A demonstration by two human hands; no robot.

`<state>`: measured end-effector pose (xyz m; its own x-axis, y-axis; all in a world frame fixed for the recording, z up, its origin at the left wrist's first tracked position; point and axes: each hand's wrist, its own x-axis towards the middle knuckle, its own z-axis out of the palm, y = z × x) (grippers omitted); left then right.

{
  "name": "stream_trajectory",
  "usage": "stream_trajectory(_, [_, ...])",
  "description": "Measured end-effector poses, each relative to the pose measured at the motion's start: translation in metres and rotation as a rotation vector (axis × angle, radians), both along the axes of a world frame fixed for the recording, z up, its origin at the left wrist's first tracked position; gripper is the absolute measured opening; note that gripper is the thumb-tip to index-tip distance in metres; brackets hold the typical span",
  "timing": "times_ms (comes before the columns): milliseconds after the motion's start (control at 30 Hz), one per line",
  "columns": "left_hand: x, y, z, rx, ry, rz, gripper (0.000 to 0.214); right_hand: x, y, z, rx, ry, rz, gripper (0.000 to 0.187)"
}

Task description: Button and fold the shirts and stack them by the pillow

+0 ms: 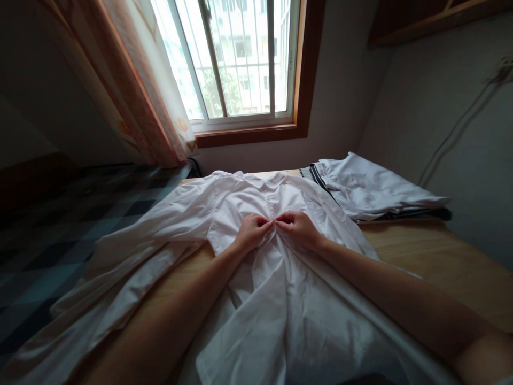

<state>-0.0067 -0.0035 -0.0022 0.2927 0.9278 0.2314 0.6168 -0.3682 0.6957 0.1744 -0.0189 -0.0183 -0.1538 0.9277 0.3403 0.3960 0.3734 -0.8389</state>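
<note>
A white long-sleeved shirt (240, 200) lies spread front up, its collar toward the window and its lower front loose and creased near me. My left hand (252, 231) and my right hand (298, 229) meet at the chest on the front opening. Both pinch the shirt's front edges between thumb and fingers, fingertips almost touching. Whatever button sits between them is too small to make out. One sleeve stretches out to the left and hangs toward the near left corner.
The shirt rests on a wooden table (441, 256). Folded white clothing (377, 184) with dark striped trim lies at the back right. A checked cloth surface (132, 206) adjoins on the left. Behind are a curtain (136, 80), a barred window (240, 64) and a wall cord (452, 133).
</note>
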Motion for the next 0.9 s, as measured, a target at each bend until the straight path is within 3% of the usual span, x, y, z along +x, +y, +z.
stream_trajectory(333, [0.001,0.000,-0.004,0.021,0.016,0.026,0.029,0.006,0.005,0.003,-0.082,0.070,0.094,0.032])
stream_trajectory(500, [0.003,0.001,-0.005,-0.005,-0.026,0.034,0.031,0.011,0.010,0.004,-0.175,0.142,0.124,0.026])
stream_trajectory(733, [0.004,0.001,-0.002,-0.019,0.025,0.055,0.025,0.006,0.010,-0.002,-0.087,0.109,0.102,0.017])
stream_trajectory(900, [0.005,0.004,-0.003,0.016,0.048,0.041,0.030,-0.003,0.005,0.000,0.029,-0.080,-0.019,0.011])
